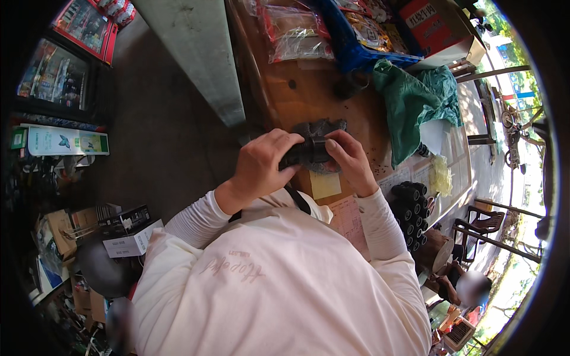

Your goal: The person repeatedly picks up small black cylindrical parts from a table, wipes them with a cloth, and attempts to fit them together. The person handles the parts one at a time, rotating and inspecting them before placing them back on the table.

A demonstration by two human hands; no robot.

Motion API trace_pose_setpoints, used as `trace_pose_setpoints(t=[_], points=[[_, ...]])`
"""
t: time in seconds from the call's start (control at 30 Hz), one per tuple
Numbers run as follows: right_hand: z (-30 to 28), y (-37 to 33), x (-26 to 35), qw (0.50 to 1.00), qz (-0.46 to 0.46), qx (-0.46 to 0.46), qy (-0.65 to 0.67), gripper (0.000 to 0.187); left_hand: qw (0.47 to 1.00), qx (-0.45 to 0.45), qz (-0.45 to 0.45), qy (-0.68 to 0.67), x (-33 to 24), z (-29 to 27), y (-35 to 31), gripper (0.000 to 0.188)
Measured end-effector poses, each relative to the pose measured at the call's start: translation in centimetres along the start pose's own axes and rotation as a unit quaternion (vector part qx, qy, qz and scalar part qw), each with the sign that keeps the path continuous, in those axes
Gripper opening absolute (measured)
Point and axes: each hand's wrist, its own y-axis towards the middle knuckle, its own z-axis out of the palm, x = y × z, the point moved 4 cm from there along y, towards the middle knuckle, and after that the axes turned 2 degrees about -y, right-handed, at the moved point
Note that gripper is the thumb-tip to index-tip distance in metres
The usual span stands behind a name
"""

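Note:
A black ribbed cylindrical part (311, 152) lies sideways between my hands, over the near edge of the brown table (297, 95). My left hand (261, 161) wraps its left end, thumb below and fingers on top. At the other end, my right hand (355, 163) pinches the rim between thumb and fingers. Behind and under the part is a crumpled dark grey cloth (326, 126). A yellowish paper square (325, 186) lies just below it. To the right, several similar black cylinders (409, 207) are stacked with their round ends showing.
A green plastic bag (409, 101) and a blue crate (354, 57) of packets stand farther back, beside clear plastic packages (297, 35). A grey metal beam (199, 53) rises left of the table. Another person (454, 285) is at the right. Cartons (127, 234) stand at the left.

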Motion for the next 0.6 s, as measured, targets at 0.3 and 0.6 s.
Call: trace_pose_setpoints(t=[0.3, 0.6], points=[[0.7, -0.7, -0.9, 0.945, -0.049, 0.126, 0.297, 0.048, 0.747, 0.203, -0.317, -0.547, 1.7, 0.6, -1.7, 0.045], [2.2, -0.8, -2.8, 0.884, -0.031, 0.213, 0.414, 0.052, 0.742, 0.229, -0.282, -0.564, 1.9, 0.0, -2.4, 0.052]])
